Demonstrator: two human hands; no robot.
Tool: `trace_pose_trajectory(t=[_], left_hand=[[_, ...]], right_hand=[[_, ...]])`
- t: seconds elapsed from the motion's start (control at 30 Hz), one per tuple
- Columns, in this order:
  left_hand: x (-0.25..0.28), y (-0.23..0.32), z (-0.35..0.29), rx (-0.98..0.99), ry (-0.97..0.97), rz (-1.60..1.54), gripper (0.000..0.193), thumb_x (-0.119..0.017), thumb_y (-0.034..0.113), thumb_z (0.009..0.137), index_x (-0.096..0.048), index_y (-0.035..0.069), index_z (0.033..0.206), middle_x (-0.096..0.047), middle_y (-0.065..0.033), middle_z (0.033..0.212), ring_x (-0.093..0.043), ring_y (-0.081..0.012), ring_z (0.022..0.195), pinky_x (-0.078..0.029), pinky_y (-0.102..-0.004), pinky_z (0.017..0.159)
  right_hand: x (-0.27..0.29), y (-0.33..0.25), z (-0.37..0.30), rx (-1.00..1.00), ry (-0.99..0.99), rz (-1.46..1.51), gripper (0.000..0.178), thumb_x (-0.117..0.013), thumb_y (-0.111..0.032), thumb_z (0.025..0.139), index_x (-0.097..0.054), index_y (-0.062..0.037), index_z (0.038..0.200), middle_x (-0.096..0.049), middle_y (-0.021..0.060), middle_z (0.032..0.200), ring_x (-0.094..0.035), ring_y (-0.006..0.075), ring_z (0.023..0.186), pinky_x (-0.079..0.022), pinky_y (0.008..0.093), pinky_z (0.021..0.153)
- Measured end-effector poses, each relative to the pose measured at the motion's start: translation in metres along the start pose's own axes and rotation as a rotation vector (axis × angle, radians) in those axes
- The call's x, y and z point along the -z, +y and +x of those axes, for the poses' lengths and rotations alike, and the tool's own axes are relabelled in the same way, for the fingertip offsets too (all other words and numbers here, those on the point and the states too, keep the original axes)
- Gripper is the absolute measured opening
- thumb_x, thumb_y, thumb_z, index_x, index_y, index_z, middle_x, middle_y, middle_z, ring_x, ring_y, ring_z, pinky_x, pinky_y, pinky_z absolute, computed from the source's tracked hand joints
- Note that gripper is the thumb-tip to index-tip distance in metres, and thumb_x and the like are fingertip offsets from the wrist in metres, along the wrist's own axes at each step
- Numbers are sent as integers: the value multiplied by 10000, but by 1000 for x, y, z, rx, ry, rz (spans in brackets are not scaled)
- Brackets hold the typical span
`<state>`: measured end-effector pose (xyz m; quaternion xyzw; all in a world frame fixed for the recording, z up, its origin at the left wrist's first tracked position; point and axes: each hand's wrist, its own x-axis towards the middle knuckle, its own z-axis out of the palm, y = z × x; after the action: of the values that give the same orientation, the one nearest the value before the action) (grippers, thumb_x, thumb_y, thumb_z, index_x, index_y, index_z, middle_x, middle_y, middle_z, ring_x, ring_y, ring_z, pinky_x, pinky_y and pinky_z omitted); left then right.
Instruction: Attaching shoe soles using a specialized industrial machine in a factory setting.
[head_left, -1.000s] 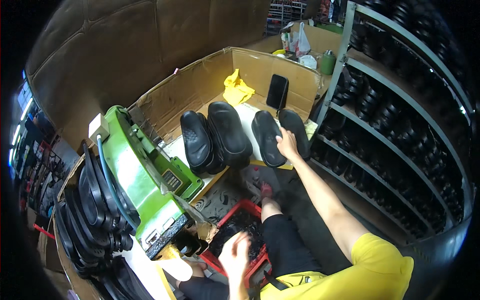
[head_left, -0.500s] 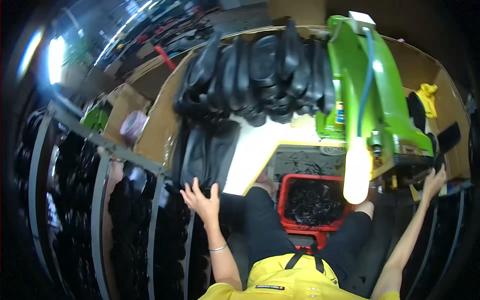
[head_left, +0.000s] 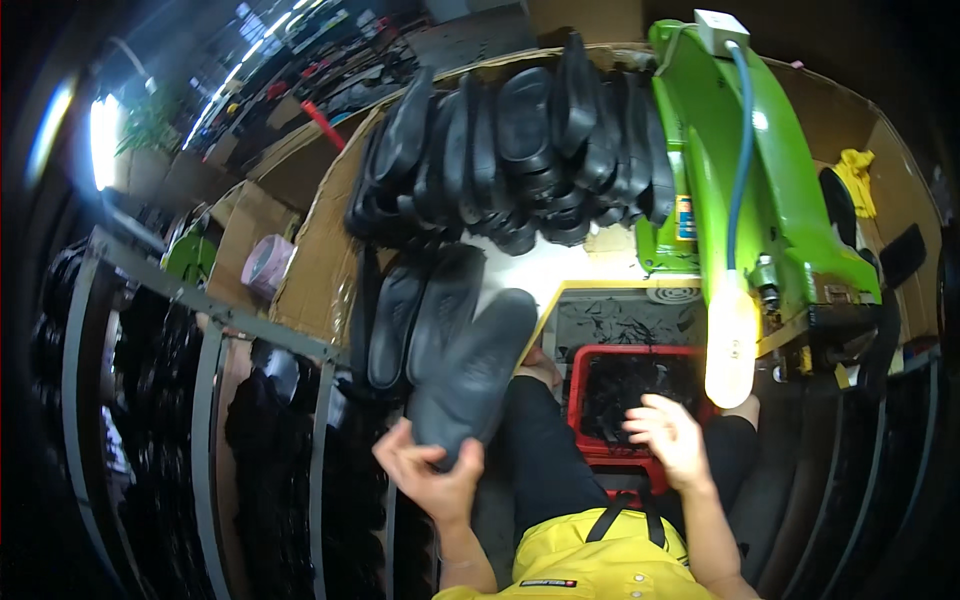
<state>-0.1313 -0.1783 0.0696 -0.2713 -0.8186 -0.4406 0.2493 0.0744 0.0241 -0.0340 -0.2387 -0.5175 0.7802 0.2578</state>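
Observation:
My left hand (head_left: 432, 474) grips a black shoe sole (head_left: 474, 375) by its near end, with the sole tilted up and to the right. Beside it, two similar black soles (head_left: 400, 315) lie on the left of the work table. My right hand (head_left: 668, 436) is held with its fingers apart over the right side of the red crate (head_left: 577, 398), touching nothing. Black scraps (head_left: 628, 390) lie inside that crate. A pile of black shoes or soles (head_left: 525, 120) stretches along the back of the table.
A green machine (head_left: 790, 190) with a bright yellow-white lamp (head_left: 732, 350) stands at the right. Cardboard walls (head_left: 320, 260) surround the table. Metal racks (head_left: 210, 400) packed with black items stand at the left. A yellow cloth (head_left: 855, 180) hangs at the right.
My left hand has picked up a sole from the table's left and brought it nearer to me. My right hand has come from the far right edge in over the crate.

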Motion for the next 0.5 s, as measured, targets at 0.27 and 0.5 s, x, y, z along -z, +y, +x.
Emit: trace_pose_trajectory(t=[0.27, 0.5], left_hand=[[-48, 16, -155, 218, -716, -726, 477, -812, 61, 633, -501, 22, 993, -485, -156, 1128, -551, -248, 987, -476, -332, 842], [-126, 69, -90, 808, -1102, -1029, 614, -769, 67, 743, -479, -25, 1276, -545, -150, 1153, -535, -203, 1100, -446, -357, 931]], right_hand=[[5, -7, 22, -98, 42, -18, 523, -726, -57, 783, -495, -6, 1250, -571, 87, 1136, -525, 155, 1056, -455, 310, 898], [61, -35, -38, -224, -197, -665, 842, -819, -301, 714, -406, 154, 1289, -592, 266, 1171, -584, 250, 1076, -451, 332, 926]])
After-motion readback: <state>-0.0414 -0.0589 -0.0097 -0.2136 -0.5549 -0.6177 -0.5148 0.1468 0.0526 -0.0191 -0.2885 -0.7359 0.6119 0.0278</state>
